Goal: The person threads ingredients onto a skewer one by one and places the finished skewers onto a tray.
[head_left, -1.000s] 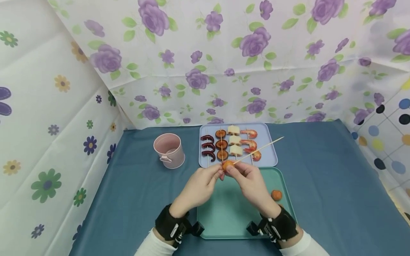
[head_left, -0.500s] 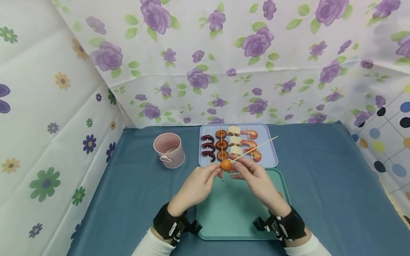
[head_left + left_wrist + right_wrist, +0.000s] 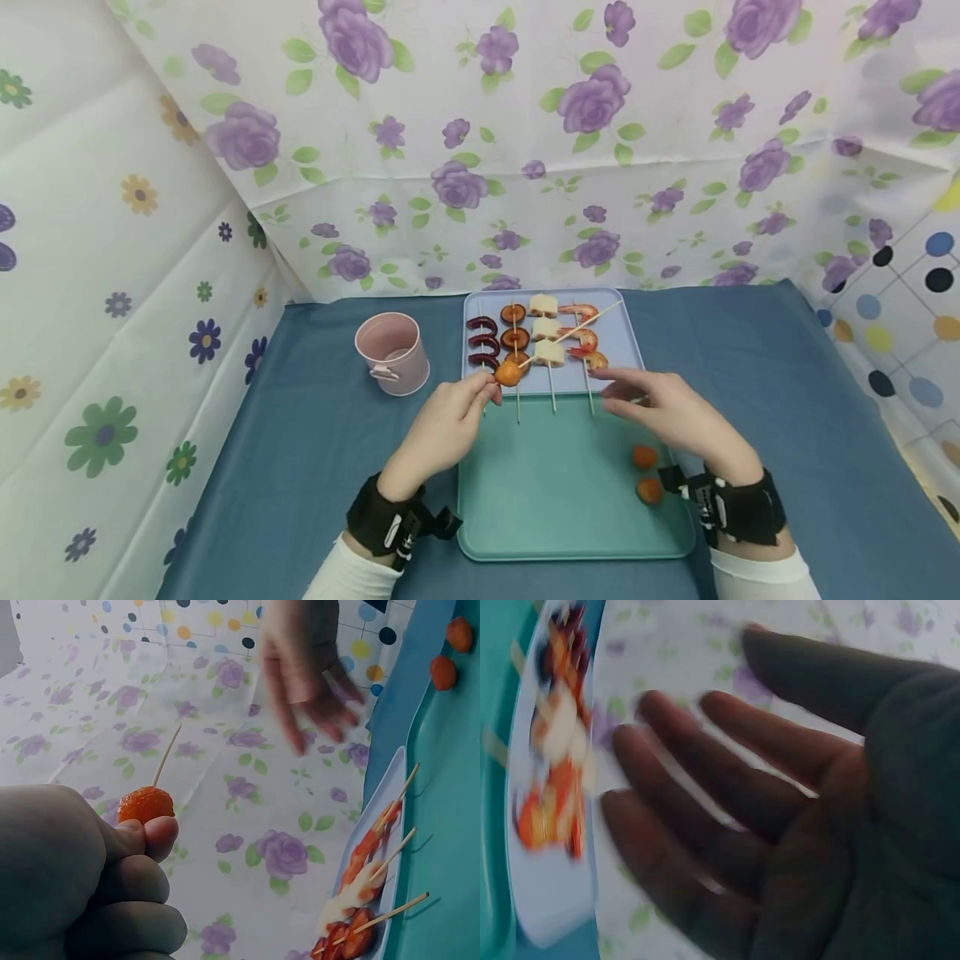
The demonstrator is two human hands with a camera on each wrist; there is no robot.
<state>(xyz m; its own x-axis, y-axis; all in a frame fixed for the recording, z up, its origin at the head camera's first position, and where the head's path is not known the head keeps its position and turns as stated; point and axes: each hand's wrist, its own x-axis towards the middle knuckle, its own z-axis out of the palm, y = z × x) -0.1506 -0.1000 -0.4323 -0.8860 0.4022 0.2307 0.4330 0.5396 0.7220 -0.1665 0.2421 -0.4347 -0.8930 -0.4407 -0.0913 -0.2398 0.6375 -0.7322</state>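
In the head view my left hand (image 3: 447, 427) pinches a bamboo skewer (image 3: 573, 333) at its near end, where an orange ball (image 3: 508, 372) is threaded. The bare stick slants up and right over the blue tray. The left wrist view shows thumb and forefinger at the base of the orange ball (image 3: 146, 804), other fingers curled. My right hand (image 3: 678, 417) hangs above the right side of the green tray (image 3: 555, 500), holding nothing. Its fingers look spread and blurred in the right wrist view. Two loose orange balls (image 3: 649, 491) lie on the green tray's right side.
A pale blue tray (image 3: 626, 346) behind the green one carries food skewers: dark red tentacles (image 3: 483, 342), mushroom slices (image 3: 514, 339), white cubes (image 3: 547, 330) and shrimps (image 3: 581, 337). Left of it stands a pink bucket (image 3: 397, 367). Flowered sheets (image 3: 480, 217) hang behind and beside the table.
My right hand has let go of the skewer and ball and moved right. The left hand has carried them slightly left. Both loose balls on the green tray now show fully.
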